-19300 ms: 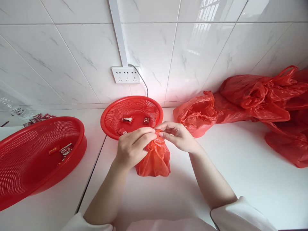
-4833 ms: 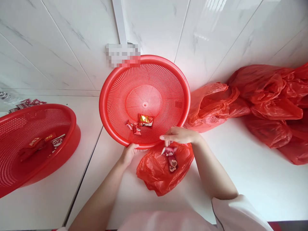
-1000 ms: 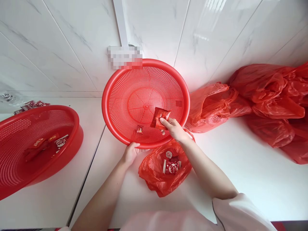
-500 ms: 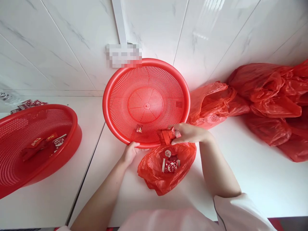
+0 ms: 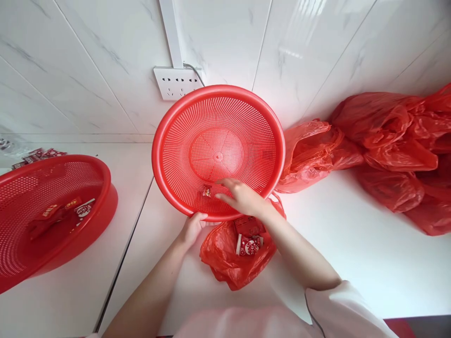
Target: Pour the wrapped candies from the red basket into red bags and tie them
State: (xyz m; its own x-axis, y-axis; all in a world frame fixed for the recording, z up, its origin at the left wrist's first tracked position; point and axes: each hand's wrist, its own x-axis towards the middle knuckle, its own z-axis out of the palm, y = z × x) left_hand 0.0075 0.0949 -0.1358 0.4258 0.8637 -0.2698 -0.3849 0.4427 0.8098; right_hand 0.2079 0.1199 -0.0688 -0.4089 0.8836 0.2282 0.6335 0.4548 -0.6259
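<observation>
A red plastic colander is tilted up toward me, its near rim gripped by my left hand. Inside it, low on the near wall, lies one small wrapped sweet. My right hand reaches over the rim into the colander, thumb and fingers apart just right of the sweet, holding nothing. Below the rim an open red plastic bag sits on the table, with a red-and-white snack packet and a dark red packet in it. My right forearm covers part of the bag.
A second red colander with several packets stands at the left. Behind it lie more small packets. Several full red bags are piled at the right. A socket strip with a cable is on the tiled wall.
My right hand let go of the red packets over the bag and moved left into the colander. The colander shifted slightly; my left hand stays on its rim.
</observation>
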